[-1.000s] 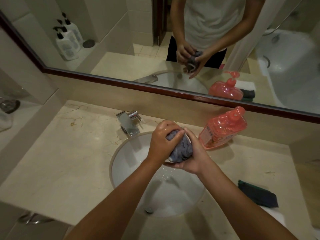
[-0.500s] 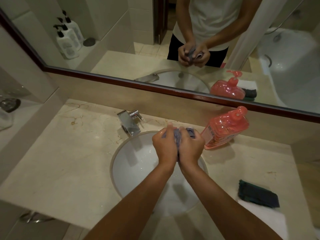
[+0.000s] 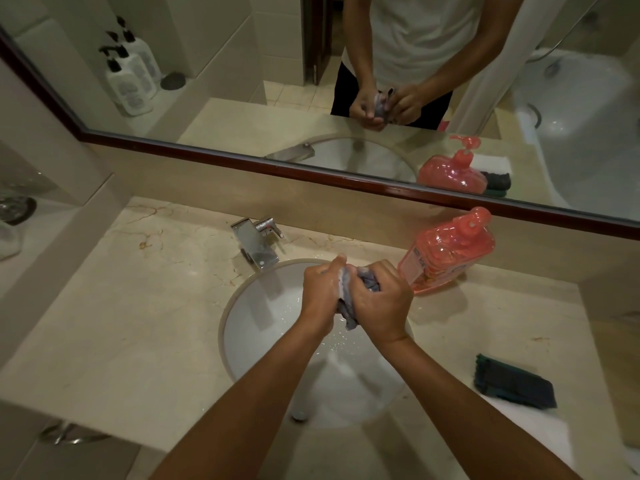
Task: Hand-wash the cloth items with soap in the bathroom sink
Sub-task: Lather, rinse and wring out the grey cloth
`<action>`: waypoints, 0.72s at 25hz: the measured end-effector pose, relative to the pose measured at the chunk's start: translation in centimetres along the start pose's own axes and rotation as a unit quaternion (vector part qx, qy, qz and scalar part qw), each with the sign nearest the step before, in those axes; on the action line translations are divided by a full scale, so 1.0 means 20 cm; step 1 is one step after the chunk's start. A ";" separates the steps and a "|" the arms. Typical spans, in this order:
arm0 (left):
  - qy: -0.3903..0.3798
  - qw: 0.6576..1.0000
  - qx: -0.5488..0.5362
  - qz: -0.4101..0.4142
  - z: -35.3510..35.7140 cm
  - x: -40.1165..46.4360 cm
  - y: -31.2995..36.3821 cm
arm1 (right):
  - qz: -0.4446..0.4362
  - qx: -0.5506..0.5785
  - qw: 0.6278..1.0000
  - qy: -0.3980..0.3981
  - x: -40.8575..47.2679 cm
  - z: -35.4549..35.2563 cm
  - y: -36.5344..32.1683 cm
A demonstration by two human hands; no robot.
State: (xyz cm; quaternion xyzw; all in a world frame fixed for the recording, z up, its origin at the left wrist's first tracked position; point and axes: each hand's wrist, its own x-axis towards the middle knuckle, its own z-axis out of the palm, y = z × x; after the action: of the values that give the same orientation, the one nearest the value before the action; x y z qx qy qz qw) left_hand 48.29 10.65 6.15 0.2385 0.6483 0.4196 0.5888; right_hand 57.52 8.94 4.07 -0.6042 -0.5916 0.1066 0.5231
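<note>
A wet grey-blue cloth [image 3: 348,306] is bunched between my two hands above the white round sink [image 3: 256,327]. My left hand [image 3: 320,294] grips its left side with curled fingers. My right hand [image 3: 381,303] grips the right side, and a tail of cloth hangs below both fists. A pink soap pump bottle [image 3: 446,252] stands at the sink's back right. A dark green folded cloth [image 3: 514,382] lies on a white towel [image 3: 540,431] on the counter to the right.
A chrome faucet [image 3: 258,242] sits at the sink's back left. The beige marble counter [image 3: 121,306] stretches left. A mirror [image 3: 242,64] on the wall behind reflects the person, white pump bottles and a bathtub. A glass item [image 3: 14,209] is on the left ledge.
My hands went from cupping the balled cloth to pressing fists together around it, and now they have drawn slightly apart, twisting the cloth between them. The view shifted a little.
</note>
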 end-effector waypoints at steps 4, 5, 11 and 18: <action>-0.131 0.989 -0.060 0.026 -0.07 -0.04 -0.06 | 0.007 -0.010 0.999 -0.031 -0.05 -0.03 0.04; -0.148 0.986 -0.066 0.033 -0.09 -0.04 -0.07 | 0.025 -0.003 0.999 -0.038 -0.05 -0.03 0.04; -0.218 0.973 0.055 0.047 -0.16 -0.07 0.01 | 0.136 0.122 0.975 -0.125 -0.01 -0.10 -0.03; -0.143 0.944 0.204 0.219 -0.30 -0.14 0.26 | 0.207 -0.002 0.935 -0.286 0.32 -0.27 -0.25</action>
State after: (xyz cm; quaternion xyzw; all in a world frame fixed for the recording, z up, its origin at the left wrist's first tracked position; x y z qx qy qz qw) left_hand 42.08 9.66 11.76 0.5468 0.5608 0.3585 0.5080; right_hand 60.35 10.17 13.34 -0.6582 -0.5780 0.3803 0.2968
